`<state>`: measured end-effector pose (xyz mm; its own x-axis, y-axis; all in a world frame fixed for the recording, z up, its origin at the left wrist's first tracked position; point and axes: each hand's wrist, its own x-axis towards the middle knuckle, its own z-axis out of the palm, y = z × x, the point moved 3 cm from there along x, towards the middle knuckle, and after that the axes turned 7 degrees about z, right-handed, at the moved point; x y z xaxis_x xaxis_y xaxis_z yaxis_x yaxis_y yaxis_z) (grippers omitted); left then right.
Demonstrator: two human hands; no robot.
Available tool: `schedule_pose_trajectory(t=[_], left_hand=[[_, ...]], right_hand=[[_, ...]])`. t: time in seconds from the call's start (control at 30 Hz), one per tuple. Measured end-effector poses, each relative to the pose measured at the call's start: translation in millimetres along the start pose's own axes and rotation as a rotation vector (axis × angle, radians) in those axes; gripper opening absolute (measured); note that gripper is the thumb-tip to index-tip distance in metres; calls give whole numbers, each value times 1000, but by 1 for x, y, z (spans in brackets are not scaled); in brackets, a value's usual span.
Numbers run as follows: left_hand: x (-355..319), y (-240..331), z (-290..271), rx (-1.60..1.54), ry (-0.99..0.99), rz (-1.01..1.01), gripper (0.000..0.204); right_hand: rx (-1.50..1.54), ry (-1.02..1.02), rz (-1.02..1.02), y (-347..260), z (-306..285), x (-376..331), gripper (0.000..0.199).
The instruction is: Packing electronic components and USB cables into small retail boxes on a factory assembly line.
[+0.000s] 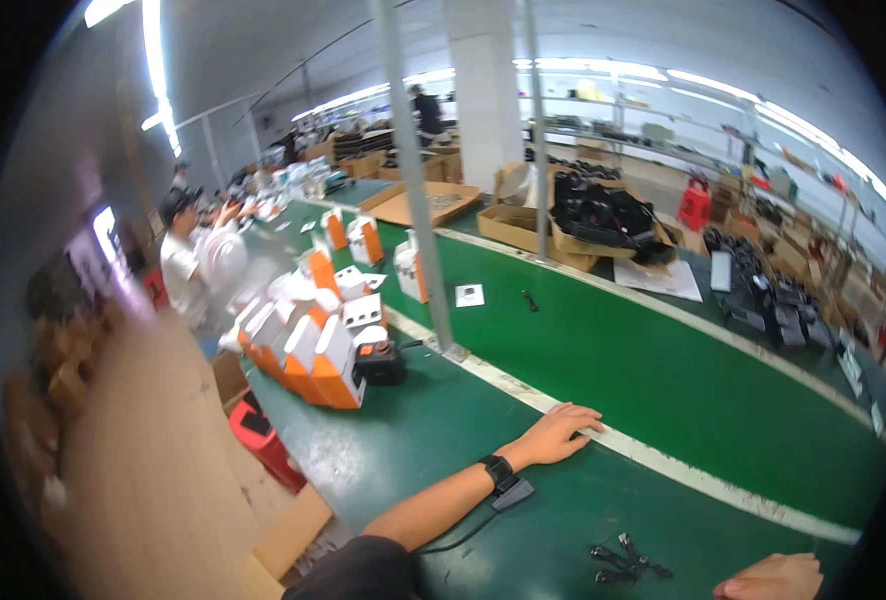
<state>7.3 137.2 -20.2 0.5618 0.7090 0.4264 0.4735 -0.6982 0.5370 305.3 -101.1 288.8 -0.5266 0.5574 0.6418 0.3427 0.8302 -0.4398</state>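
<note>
Two hands rest apart: my left hand (555,434) lies flat, fingers released, on the green tabletop (663,390) mid-frame; my right hand (775,578) at lower right I cannot tell. Small black clips (625,563) beside it could get swept off.

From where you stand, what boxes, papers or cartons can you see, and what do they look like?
Orange and white boxes: stacked at the bench's left edge.
More orange and white boxes: upright, farther along.
White paper slip: flat on the green belt.
Open brown cartons: across the belt, one holding black goods.
White sheet: beside them.
</note>
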Motion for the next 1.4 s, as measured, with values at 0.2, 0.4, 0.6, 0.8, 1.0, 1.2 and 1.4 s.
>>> schedule_pose_trajectory(t=[0.2, 0.4, 0.6, 0.8, 1.0, 1.2, 1.4], left_hand=[[5, 7, 4, 12, 29, -10, 29], [-2, 1, -2, -19, 40, -29, 27], [8, 4, 0, -16, 33, -36, 28], [14, 4, -2, 19, 58, -22, 30], [15, 11, -3, 24, 25, -68, 32], [35, -21, -10, -409, 29, -284, 31], [50, -186, -161, 19, 266, -373, 45]], right_hand=[[-45, -169, 26, 4, -21, -3, 25], [-77, -104, 72, 7, -3, 4, 27], [-5, -160, 63, 17, 16, 16, 27], [117, 254, 61, 31, 53, 27, 33], [19, 134, -253, 15, 57, 10, 44], [178, 276, 462, -22, 35, -36, 29], [-55, 342, 311, -23, 16, -21, 25]])
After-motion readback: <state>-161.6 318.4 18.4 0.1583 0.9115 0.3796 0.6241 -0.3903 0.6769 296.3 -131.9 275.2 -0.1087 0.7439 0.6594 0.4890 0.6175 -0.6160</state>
